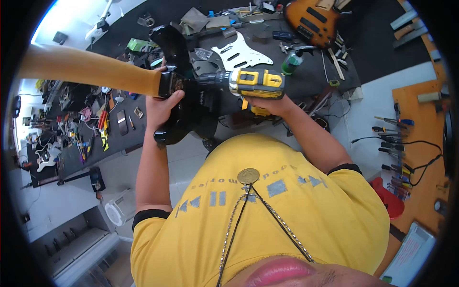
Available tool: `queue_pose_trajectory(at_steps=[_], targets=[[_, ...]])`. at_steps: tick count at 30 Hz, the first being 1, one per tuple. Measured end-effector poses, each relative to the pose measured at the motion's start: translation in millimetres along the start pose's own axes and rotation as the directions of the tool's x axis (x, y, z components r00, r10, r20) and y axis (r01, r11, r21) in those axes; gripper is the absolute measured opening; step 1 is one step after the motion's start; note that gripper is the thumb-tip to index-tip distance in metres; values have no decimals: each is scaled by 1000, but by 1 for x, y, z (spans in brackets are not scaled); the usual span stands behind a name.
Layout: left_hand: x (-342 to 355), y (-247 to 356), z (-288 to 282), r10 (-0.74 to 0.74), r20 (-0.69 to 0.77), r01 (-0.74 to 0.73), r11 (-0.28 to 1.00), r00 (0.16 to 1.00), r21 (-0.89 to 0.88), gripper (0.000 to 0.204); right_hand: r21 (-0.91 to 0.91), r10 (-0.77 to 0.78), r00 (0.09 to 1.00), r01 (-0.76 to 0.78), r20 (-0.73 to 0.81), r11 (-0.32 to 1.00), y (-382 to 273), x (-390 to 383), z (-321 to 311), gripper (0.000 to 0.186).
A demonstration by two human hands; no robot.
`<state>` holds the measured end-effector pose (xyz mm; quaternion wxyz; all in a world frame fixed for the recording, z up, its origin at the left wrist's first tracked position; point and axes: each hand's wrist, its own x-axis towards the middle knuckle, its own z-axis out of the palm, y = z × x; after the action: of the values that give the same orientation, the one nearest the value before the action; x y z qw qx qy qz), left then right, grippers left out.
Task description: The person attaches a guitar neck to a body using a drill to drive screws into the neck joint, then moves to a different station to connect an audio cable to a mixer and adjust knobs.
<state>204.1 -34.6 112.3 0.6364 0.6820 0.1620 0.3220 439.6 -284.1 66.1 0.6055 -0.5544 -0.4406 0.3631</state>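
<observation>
My left hand (pixel 162 109) is wrapped round a black electric guitar body (pixel 178 57) where the pale wooden neck (pixel 95 68) joins it. The neck stretches away to the upper left, and the body stands on edge. My right hand (pixel 268 103) grips a yellow and black cordless drill (pixel 258 83), its fingers partly hidden under the tool. Pointing left, the drill's chuck (pixel 213 79) reaches the back of the guitar near the neck joint; whether the bit touches a screw cannot be made out.
Behind the guitar, a white pickguard (pixel 241 53) and a green spray bottle (pixel 292 61) sit on the dark bench. A sunburst guitar body (pixel 311 21) lies at the far right. Scattered tools and a phone (pixel 122 122) cover the left bench. Screwdrivers (pixel 389 134) hang on a wooden board at right.
</observation>
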Motion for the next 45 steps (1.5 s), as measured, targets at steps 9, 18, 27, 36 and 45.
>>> queue_pose_trajectory(at_steps=[9,18,27,36,45], targets=[[5,2,-1,40,55,-43,997,998,63,71,-255,-69,997,71,16,964,3,-20,-11,35],[-1,1,-6,14,24,-14,1000,1000,14,73,-53,-39,991,32,-126,998,15,-37,-15,41],[0,7,-1,23,-5,-22,999,1000,37,71,-120,8,998,1,67,993,-13,-27,14,31],[-4,4,-1,9,-4,-9,999,1000,31,72,-97,-109,991,116,76,988,-13,-27,16,30],[-5,9,1,19,3,-19,999,1000,31,72,-458,-510,845,521,158,720,-14,-22,15,36]])
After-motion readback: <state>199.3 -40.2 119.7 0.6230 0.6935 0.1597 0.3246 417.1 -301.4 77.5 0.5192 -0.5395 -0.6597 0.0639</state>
